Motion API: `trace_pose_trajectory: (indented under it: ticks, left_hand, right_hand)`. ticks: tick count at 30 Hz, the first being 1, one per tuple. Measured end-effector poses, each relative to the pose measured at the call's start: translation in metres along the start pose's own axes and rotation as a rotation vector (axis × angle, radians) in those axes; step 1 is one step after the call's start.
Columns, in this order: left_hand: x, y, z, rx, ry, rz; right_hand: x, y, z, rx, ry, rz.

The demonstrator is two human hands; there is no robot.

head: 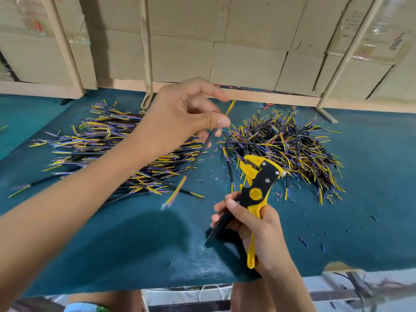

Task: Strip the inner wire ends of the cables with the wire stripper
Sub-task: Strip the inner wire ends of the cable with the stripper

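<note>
- While the left hand (189, 113) is held up over the table, its thumb and fingers pinch one black cable (203, 149) near the cable's far end, so that hand is closed on the cable.
- That cable slants down toward the person, and its near tip (174, 193) shows thin colored inner wires (yellow and reddish ones, a bit blurry).
- Lower down, the right hand (258, 230) wraps around the handles of the yellow and black wire stripper (256, 188), so it is clamped on the tool.
- At the top of the tool the jaws point up and away from the person, with nothing between them, and they sit apart from the held cable.
- On the green table mat (112, 244) there are two heaps of cables: a left pile (112, 152) and a right pile (290, 149).
- Tiny bits of cut wire cover (304, 242) lie on the mat near the right hand.
- Behind the table stand cardboard boxes (225, 41) and wooden slats.
- I think the step now is bringing a wire end to the tool.
- To do it well, hold the cable still and close to the end being worked on.
- Put only the tips of the thin wires into the jaws, straight and not twisted.
- Squeeze the handles in one smooth go, so the cover comes off and the metal inside does not break.
</note>
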State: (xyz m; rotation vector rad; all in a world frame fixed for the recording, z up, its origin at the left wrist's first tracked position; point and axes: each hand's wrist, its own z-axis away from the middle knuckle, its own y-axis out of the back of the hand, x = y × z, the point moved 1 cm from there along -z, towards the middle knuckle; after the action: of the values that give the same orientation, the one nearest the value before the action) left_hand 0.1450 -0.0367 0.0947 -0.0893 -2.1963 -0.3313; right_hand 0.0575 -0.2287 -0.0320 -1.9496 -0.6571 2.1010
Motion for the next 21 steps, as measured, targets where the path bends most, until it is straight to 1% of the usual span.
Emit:
trace_pose_trajectory:
  ticks: [3, 5, 7, 9, 12, 15, 17, 21]
  left_hand:
    - [-0.006, -0.013, 0.013, 0.016, 0.140, 0.267]
    - [-0.014, -0.019, 0.023, 0.028, 0.208, 0.370]
    - [-0.023, -0.023, 0.032, 0.015, 0.216, 0.405]
    - [-0.031, -0.027, 0.039, 0.013, 0.209, 0.408]
    - [-0.040, -0.036, 0.046, 0.056, 0.202, 0.382]
    - [-0.049, -0.049, 0.052, 0.146, 0.184, 0.380]
    - [-0.056, -0.057, 0.057, 0.224, 0.207, 0.406]
    - [-0.068, -0.063, 0.064, 0.360, 0.244, 0.462]
  right_hand:
    - [-0.001, 0.000, 0.001, -0.022, 0.008, -0.018]
    - [-0.003, -0.001, 0.003, -0.054, 0.002, -0.043]
    - [-0.004, -0.002, 0.004, -0.085, -0.002, -0.048]
    - [-0.005, -0.002, 0.004, -0.084, 0.005, 0.000]
    - [-0.005, -0.003, 0.004, -0.069, 0.038, 0.062]
    - [-0.005, -0.003, 0.005, -0.107, 0.062, 0.115]
    - [-0.004, -0.003, 0.005, -0.112, 0.067, 0.154]
    - [-0.003, -0.001, 0.002, -0.072, 0.013, 0.111]
